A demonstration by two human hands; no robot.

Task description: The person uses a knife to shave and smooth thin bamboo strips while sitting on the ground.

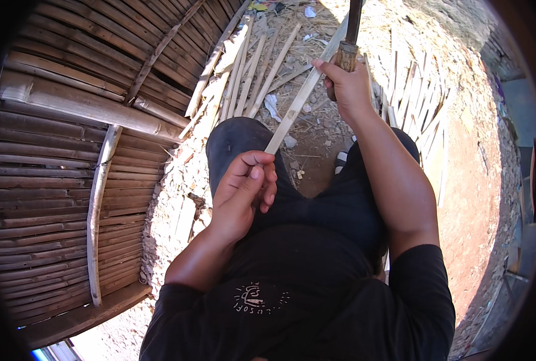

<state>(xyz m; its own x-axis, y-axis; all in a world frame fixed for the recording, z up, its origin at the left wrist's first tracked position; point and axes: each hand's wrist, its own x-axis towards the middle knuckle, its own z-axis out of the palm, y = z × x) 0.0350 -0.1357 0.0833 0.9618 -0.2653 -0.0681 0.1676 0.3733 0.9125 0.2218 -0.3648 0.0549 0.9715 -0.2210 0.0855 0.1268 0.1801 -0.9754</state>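
Observation:
A long pale bamboo strip (301,99) slants up and away from my lap. My left hand (241,191) has its fingers curled round the near end of this strip, above my left thigh. My right hand (353,90) is closed round the wooden handle of a big knife (354,25), whose dark blade points away and runs past the top edge of the view. The thumb or a finger of that hand touches the strip partway along. Where the strip goes beyond the blade, its far end is cut off or hidden.
On my left stands a bamboo slat wall (45,198) with a thick cross pole (87,108). Split bamboo pieces (253,72) lie on the ground ahead, and another heap of strips (418,90) lies ahead right. Bits of litter (272,107) are scattered between my knees.

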